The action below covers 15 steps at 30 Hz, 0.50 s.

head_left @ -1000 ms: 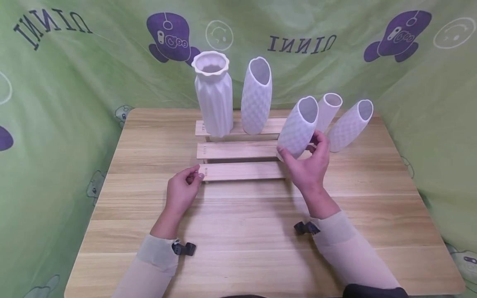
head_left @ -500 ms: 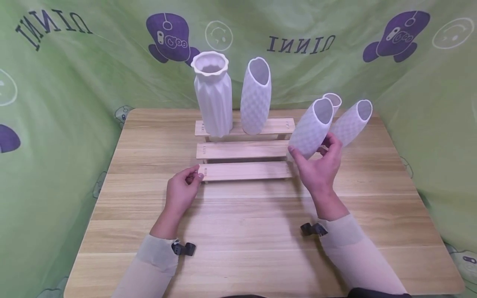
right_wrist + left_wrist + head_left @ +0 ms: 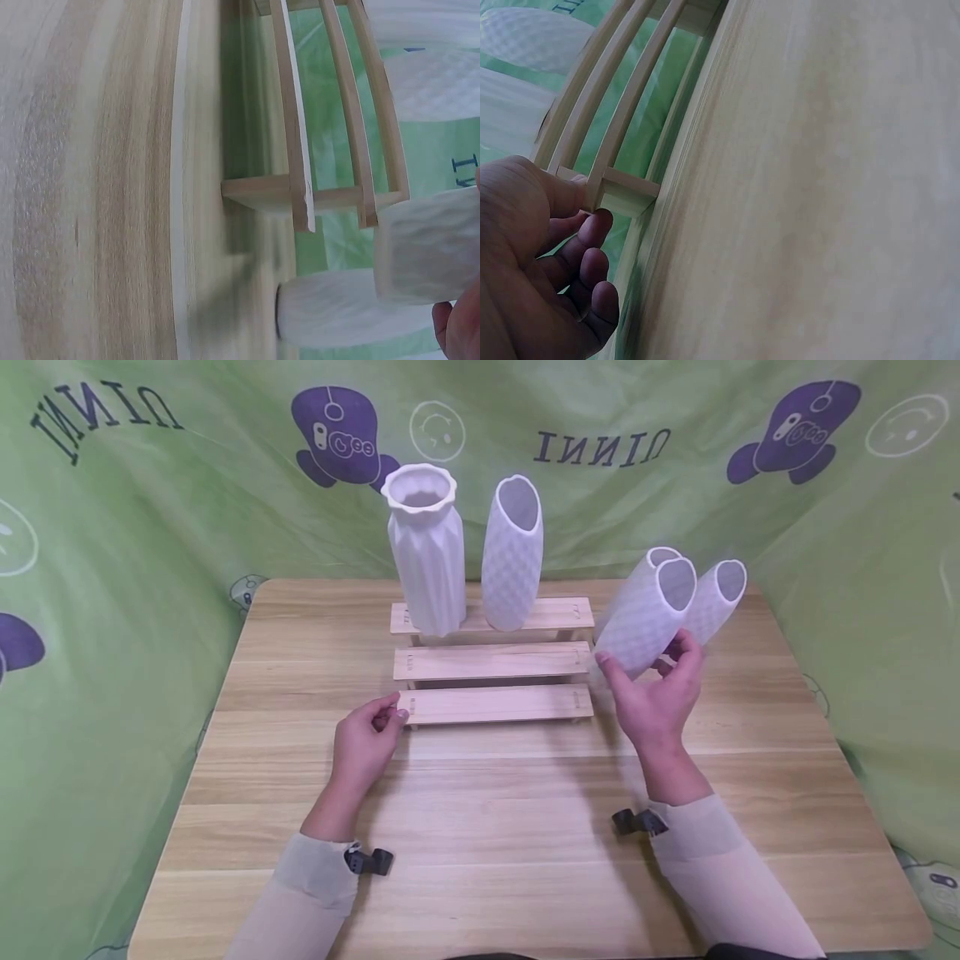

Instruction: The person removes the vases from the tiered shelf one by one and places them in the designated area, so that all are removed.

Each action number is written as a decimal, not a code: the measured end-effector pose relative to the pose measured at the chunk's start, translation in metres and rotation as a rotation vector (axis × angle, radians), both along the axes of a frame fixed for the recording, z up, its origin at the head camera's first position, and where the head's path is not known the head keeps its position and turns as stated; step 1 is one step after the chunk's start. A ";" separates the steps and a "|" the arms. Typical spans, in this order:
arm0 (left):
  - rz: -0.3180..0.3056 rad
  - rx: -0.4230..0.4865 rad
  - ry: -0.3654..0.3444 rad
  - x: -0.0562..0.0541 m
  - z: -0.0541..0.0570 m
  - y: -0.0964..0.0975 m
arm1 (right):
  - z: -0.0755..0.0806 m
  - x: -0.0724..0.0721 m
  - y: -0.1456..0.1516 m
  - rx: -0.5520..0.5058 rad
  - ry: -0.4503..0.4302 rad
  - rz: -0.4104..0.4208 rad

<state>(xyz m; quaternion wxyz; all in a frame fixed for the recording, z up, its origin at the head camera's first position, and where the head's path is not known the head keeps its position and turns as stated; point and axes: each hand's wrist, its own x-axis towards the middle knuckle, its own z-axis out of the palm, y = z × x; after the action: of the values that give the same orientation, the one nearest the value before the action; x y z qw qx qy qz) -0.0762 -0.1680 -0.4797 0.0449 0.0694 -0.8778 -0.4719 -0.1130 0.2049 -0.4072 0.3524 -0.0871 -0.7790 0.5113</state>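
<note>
In the right half of the head view, a white diamond-patterned vase (image 3: 639,625) is held by the right hand (image 3: 660,702), its lower body gripped between thumb and curled fingers; it is tilted, with its mouth toward the upper right. In the right wrist view its base is seen raised off the table (image 3: 480,827); whether the slat ends are touched by it cannot be told. At centre left, the near left end of a three-slat wooden stand (image 3: 495,704) is pinched by the left hand (image 3: 363,739), between thumb and forefinger. On the rear slat, at upper centre, a pleated vase (image 3: 427,564) with a scalloped rim is stood upright, and just to its right a taller diamond-patterned vase (image 3: 512,560). At right, a slim vase (image 3: 634,583) is partly hidden behind the held one, and a further textured vase (image 3: 716,602) is seen beside it. A printed green cloth (image 3: 225,510) is hung behind.
</note>
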 end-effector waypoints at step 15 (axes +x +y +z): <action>-0.004 0.006 0.005 0.000 -0.001 -0.001 | -0.015 -0.004 0.016 -0.017 -0.063 -0.029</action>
<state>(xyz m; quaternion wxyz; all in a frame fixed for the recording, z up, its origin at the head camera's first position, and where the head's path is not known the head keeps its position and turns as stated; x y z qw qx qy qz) -0.0760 -0.1686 -0.4809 0.0461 0.0664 -0.8763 -0.4749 -0.1168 0.2213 -0.4219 0.3346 -0.1173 -0.7840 0.5095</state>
